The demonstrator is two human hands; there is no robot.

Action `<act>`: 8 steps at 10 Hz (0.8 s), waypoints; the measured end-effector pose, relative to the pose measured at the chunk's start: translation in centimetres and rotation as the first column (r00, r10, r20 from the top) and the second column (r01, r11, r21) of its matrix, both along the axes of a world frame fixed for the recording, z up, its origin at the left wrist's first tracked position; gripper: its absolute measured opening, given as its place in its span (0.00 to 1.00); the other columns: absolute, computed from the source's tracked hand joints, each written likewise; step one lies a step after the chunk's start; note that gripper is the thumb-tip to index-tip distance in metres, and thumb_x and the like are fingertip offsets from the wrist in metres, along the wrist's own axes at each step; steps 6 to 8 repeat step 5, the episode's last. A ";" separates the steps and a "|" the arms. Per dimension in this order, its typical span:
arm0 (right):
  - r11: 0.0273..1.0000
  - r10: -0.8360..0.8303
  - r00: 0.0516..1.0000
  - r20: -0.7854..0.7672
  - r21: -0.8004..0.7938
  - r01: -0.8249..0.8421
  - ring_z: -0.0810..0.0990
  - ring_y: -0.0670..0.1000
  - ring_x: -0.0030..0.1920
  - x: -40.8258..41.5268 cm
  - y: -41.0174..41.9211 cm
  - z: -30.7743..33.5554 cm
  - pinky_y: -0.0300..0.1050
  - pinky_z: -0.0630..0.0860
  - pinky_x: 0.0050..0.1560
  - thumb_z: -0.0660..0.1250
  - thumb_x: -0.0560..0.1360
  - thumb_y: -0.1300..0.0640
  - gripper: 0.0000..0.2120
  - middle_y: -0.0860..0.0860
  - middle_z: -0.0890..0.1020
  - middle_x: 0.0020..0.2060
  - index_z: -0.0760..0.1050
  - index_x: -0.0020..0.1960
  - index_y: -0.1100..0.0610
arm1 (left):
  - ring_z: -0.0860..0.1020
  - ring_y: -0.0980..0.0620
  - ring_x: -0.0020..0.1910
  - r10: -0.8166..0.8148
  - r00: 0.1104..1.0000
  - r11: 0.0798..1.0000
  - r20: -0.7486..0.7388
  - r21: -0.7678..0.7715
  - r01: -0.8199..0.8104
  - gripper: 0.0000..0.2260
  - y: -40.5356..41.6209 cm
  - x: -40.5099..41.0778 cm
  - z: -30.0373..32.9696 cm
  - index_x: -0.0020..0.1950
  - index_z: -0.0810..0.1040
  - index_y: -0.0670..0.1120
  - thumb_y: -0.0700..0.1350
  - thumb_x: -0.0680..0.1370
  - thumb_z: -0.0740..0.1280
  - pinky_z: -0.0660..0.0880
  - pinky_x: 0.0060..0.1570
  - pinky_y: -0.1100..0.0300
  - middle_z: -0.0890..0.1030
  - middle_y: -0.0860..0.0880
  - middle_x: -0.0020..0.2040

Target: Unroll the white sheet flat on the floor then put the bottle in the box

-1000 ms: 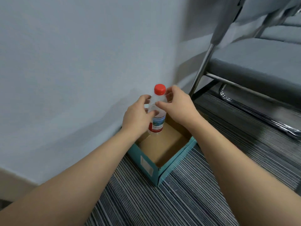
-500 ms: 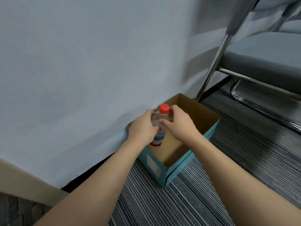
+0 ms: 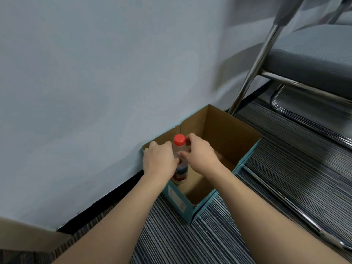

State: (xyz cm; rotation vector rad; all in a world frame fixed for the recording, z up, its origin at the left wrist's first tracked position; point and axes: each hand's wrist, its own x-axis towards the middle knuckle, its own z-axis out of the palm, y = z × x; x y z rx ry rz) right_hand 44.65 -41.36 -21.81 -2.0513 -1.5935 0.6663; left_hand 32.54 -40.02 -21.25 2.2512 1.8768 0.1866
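A clear plastic bottle [image 3: 180, 161] with a red cap and a red-and-blue label stands upright inside the open teal cardboard box [image 3: 245, 159], in its near left corner. My left hand [image 3: 158, 161] wraps the bottle's upper body from the left. My right hand [image 3: 200, 155] holds it from the right, fingers at the shoulder just under the cap. The bottle's base is hidden by the box wall. A large pale sheet [image 3: 95, 82] fills the left and top of the view, its lower edge reaching the floor beside the box.
The box sits on grey striped carpet [image 3: 190, 241]. A chair with a chrome frame [image 3: 253, 73] and a grey seat [image 3: 308, 61] stands at the right, one leg right behind the box. A beige surface [image 3: 21, 237] shows at the bottom left.
Both hands have lowered the bottle from above the box down into it. The view has tilted, so more of the box and floor shows.
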 end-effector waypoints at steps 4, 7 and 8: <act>0.997 0.031 0.999 -0.019 -0.072 -0.033 0.77 0.53 0.59 0.2 -0.6 -1.4 0.49 0.76 0.56 0.71 0.73 0.48 0.26 0.52 0.78 0.62 0.69 0.67 0.54 | 0.71 0.45 0.59 -0.088 0.988 0.996 -0.129 -0.006 0.088 0.16 0.9 0.9 -0.2 0.58 0.74 0.45 0.54 0.76 0.68 0.68 0.49 0.54 0.78 0.47 0.55; 1.000 -0.013 0.999 -0.045 -0.022 0.012 0.73 0.52 0.67 0.5 -1.1 -0.3 0.48 0.72 0.62 0.71 0.73 0.47 0.33 0.51 0.74 0.69 0.64 0.74 0.53 | 0.73 0.45 0.60 -0.029 0.999 0.994 0.013 -0.105 0.030 0.25 0.7 -0.1 0.7 0.63 0.70 0.44 0.55 0.73 0.71 0.73 0.51 0.52 0.76 0.45 0.60; 1.000 -0.013 0.999 -0.045 -0.022 0.012 0.73 0.52 0.67 0.5 -1.1 -0.3 0.48 0.72 0.62 0.71 0.73 0.47 0.33 0.51 0.74 0.69 0.64 0.74 0.53 | 0.73 0.45 0.60 -0.029 0.999 0.994 0.013 -0.105 0.030 0.25 0.7 -0.1 0.7 0.63 0.70 0.44 0.55 0.73 0.71 0.73 0.51 0.52 0.76 0.45 0.60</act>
